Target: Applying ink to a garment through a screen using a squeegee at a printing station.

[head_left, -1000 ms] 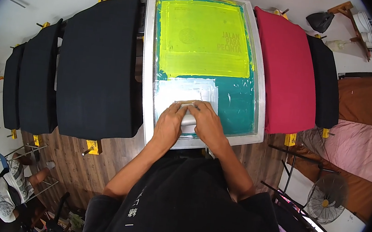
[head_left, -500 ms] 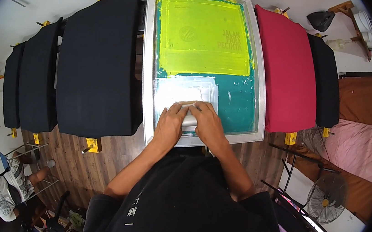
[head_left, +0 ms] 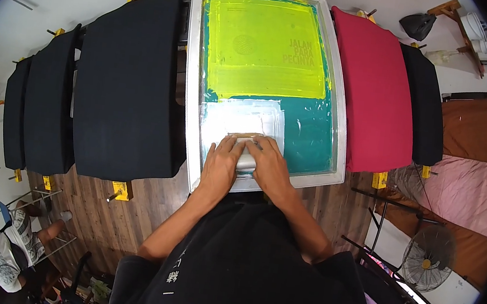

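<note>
Fingers clamped around the squeegee (head_left: 246, 161), the left hand (head_left: 220, 162) and right hand (head_left: 270, 166) hold it near the screen frame's (head_left: 196, 86) near edge, black fabric (head_left: 128, 85) beyond the left edge, red fabric (head_left: 375, 101) beyond the right.

Frame (head_left: 194, 86): smooth metal, satin finish. Squeegee (head_left: 246, 162): smooth metal body. Ink (head_left: 223, 119): glossy. Black cloth (head_left: 128, 79), red cloth (head_left: 375, 101): matt textile. Floor (head_left: 91, 219): wood-grain planks, low sheen.

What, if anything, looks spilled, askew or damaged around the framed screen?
Only minor untidiness: small white smears mark the teal part of the framed screen, right of the main white patch, looking like stray residue. Nothing else stands out as askew, spilled or damaged.
</note>
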Demonstrator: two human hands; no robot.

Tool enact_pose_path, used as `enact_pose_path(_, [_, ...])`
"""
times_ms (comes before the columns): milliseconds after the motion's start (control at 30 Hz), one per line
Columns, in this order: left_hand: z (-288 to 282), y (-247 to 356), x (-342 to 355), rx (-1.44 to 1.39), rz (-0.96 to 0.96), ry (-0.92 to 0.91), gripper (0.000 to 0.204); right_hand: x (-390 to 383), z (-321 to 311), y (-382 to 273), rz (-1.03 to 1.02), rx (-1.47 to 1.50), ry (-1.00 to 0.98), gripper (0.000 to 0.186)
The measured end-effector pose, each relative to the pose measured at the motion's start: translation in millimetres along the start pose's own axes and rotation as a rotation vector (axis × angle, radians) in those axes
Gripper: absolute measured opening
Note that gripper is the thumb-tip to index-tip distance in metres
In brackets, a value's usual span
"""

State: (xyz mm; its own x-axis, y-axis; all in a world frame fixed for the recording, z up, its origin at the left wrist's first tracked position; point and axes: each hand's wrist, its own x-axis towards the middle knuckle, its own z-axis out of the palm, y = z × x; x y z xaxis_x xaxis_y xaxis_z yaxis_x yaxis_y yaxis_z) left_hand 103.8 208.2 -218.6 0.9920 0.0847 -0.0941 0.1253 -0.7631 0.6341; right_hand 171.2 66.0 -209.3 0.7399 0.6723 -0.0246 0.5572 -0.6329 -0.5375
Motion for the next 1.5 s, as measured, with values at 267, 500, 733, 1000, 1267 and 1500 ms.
enact_pose_path(267, [3,-1,-7,-0.019,-0.001,-0.015,0.053,-9,4,0,0.062,0.027,-0.058,0.058])
enact_pose_path(500, [7,0,-9,-0.050,-0.004,0.012,0.062,-9,0,-2,0.091,0.012,-0.063,0.057])
enact_pose_path(733, [4,5,-14,-0.003,-0.031,-0.040,0.055,-14,1,-1,0.054,0.012,-0.040,0.055])
enact_pose_path(1000, [5,11,-18,-0.048,-0.056,-0.053,0.067,-21,2,-1,0.058,-0.039,-0.012,0.038])
enact_pose_path(1267, [2,13,-22,-0.007,-0.045,-0.093,0.061,-22,-6,-3,0.073,0.050,-0.077,0.051])
enact_pose_path(1500, [1,16,-26,-0.015,-0.055,-0.130,0.061,-31,0,-5,0.108,0.031,-0.086,0.053])
